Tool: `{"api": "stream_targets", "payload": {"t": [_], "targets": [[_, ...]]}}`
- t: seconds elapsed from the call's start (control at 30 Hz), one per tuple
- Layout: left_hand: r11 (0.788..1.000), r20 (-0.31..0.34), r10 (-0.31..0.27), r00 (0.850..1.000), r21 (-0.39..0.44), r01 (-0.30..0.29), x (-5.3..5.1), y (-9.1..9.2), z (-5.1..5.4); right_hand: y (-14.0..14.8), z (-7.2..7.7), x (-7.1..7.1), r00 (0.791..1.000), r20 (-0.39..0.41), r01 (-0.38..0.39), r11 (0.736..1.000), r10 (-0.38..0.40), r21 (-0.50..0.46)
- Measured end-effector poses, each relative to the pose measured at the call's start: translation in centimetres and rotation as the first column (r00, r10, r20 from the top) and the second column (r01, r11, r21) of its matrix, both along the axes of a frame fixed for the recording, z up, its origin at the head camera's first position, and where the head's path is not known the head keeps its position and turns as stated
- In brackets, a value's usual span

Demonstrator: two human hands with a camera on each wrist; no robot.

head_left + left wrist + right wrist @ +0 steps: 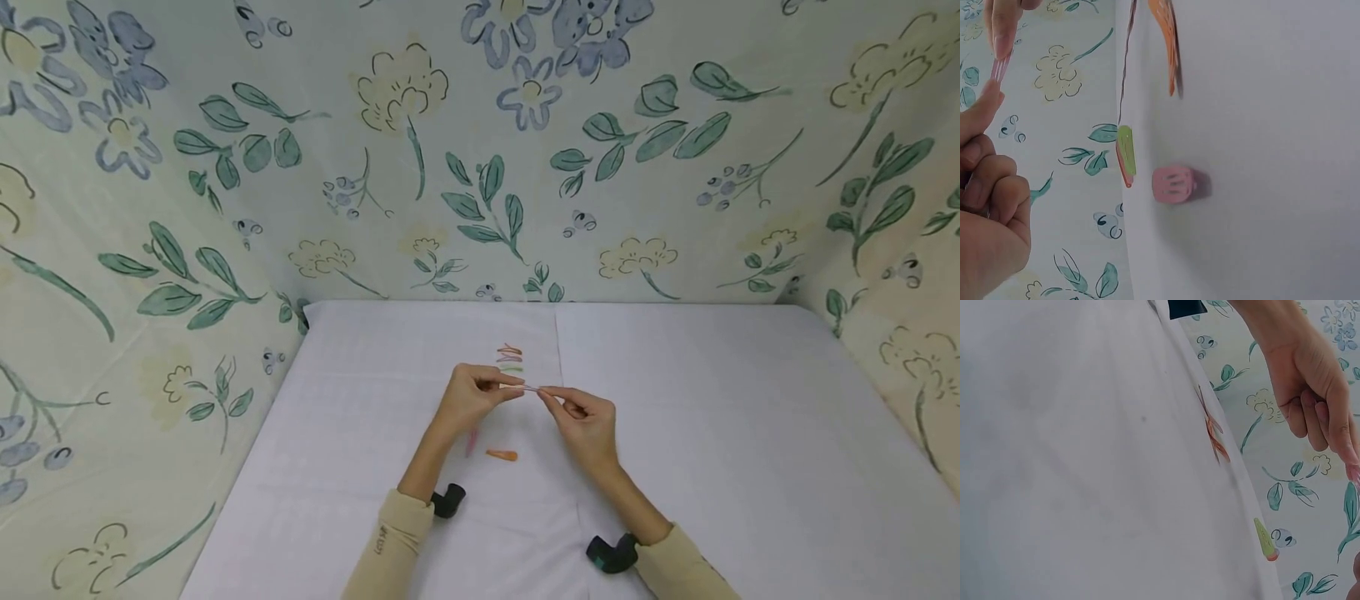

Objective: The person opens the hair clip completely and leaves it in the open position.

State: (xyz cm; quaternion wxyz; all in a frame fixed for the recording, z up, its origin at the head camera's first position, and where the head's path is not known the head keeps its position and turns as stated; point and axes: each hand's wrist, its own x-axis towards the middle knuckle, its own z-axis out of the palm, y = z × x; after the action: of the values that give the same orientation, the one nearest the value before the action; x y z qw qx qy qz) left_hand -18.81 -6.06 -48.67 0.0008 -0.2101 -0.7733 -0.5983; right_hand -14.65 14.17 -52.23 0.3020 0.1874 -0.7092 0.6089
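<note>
A slim pink clip (1000, 69) is hanging between the two hands, above the white-covered surface (720, 450). It is looking small and narrow, with pale lengthwise lines running along its body in the left wrist view. In the head view it is reading as little more than a thin sliver, lying nearly crosswise. The left hand (468, 400) is pinching one end between thumb and index finger, its other fingers (1007, 197) curling in towards the palm. The right hand (588, 421) is pinching the opposite end with thumb and index finger.

Counting the clips in the head view, one is being held and five more are showing on the surface. Three are lying in a short column just beyond the hands: one orange-brown clip (509, 349), one purplish clip (510, 359) and one green clip (512, 369). Two are resting nearer the person: one orange clip (502, 455) and one pink slotted clip (471, 442), which is partly hiding beside the left forearm. Two black wrist devices (450, 501) are sitting at the forearms, one on each, and two beige sleeves (390, 542) are covering the arms below them. Floral cloth (300, 200) is hanging behind.
</note>
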Motion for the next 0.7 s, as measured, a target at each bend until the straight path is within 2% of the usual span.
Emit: {"api": "stream_targets", "payload": {"t": [0.23,0.33,0.53,0.7], "targets": [[0.993,0.090,-0.092,0.992,-0.065,0.098,-0.5,-1.6,0.1,0.2,0.1,0.1,0.990,0.130,-0.060,0.996,0.052,0.060],[0.990,0.124,-0.101,0.987,-0.084,0.112,-0.7,-2.0,0.1,0.2,0.1,0.1,0.978,0.195,-0.088,0.992,0.070,0.086],[0.988,0.142,-0.087,0.986,-0.116,0.104,-1.0,-2.3,-0.1,-0.2,0.3,0.0,0.962,0.270,-0.083,0.989,0.048,0.121],[0.986,0.127,-0.039,0.991,-0.158,0.059,-1.5,-2.4,-0.5,-0.6,0.4,-0.5,0.933,0.359,-0.074,0.991,0.028,0.114]]}}
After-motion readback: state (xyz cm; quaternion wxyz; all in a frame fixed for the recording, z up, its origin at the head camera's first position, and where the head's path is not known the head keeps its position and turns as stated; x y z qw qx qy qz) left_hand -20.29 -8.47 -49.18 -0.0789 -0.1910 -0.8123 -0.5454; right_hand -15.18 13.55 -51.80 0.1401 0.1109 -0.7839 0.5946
